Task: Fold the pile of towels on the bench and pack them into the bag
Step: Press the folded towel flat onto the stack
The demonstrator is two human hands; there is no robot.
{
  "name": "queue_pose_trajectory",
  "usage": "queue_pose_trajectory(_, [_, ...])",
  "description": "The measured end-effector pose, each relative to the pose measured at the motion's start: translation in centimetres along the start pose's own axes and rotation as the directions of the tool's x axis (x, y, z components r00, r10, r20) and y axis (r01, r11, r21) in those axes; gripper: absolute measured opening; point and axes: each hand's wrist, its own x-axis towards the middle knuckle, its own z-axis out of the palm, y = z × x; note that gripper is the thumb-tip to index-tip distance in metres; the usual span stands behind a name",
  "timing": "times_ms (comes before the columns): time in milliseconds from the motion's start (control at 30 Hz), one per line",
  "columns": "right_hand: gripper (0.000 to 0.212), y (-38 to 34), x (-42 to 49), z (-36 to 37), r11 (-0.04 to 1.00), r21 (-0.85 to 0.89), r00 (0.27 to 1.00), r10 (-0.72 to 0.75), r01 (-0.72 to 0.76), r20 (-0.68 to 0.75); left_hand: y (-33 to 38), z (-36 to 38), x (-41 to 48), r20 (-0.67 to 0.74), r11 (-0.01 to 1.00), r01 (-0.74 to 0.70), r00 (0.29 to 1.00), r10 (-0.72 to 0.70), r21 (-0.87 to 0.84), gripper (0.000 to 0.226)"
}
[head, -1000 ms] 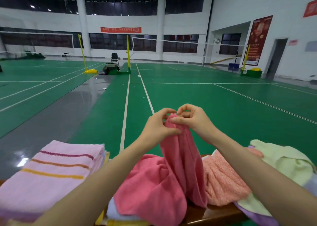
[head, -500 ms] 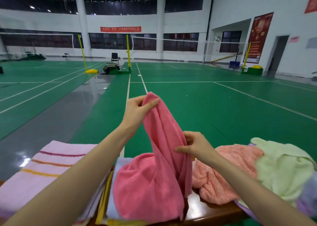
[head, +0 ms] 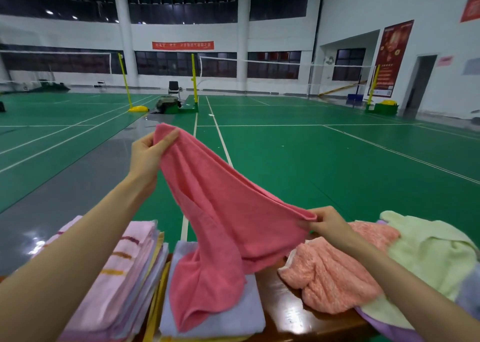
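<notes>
A pink towel (head: pixel 223 219) stretches between my hands above the wooden bench (head: pixel 293 313). My left hand (head: pixel 148 154) pinches one corner high up on the left. Lower on the right, my right hand (head: pixel 324 223) pinches the towel's edge. The towel's loose end hangs down onto a folded lavender towel (head: pixel 249 313). Folded striped pink towels (head: pixel 122 269) are stacked at the left. At the right lies an unfolded heap: a salmon towel (head: pixel 335 276), a pale green towel (head: pixel 431 253) and a purple one (head: pixel 384 326). No bag is in view.
Beyond the bench spreads a green badminton court floor (head: pixel 285 159) with white lines, with a grey strip (head: pixel 67 185) at the left. Yellow net posts (head: pixel 193 81), a chair (head: pixel 174 89) and a dark bag (head: pixel 167 103) stand far off.
My hands have drawn apart along the pink towel: the left rose up and left with a corner, the right slid down and right along the edge, spreading the towel out.
</notes>
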Motion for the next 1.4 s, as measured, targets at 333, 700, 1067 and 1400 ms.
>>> queue_pose_trajectory(333, [0.015, -7.6, 5.9, -5.8, 0.961, 0.273, 0.965, 0.031, 0.043, -0.261, 1.3, -2.9, 3.6, 0.047, 0.963, -0.001, 0.999, -0.012, 0.27, 0.012])
queue_pose_trajectory(700, [0.002, -16.2, 7.6, -13.1, 0.883, 0.411, 0.914, -0.046, 0.225, -0.402, 8.9, -1.3, 7.6, 0.018, 0.973, -0.078, 0.997, 0.076, 0.219, 0.018])
queue_pose_trajectory(1067, [0.008, -14.0, 6.3, -12.6, 0.91, 0.398, 0.962, 0.0, 0.113, -0.274, 8.1, -2.7, 5.2, 0.114, 0.972, 0.04, 0.991, -0.068, 0.23, 0.015])
queue_pose_trajectory(1400, [0.037, -14.3, 6.5, -10.7, 0.908, 0.391, 0.907, 0.03, 0.151, -0.42, 7.2, -0.9, 4.0, -0.025, 0.918, -0.093, 0.994, 0.111, 0.386, 0.007])
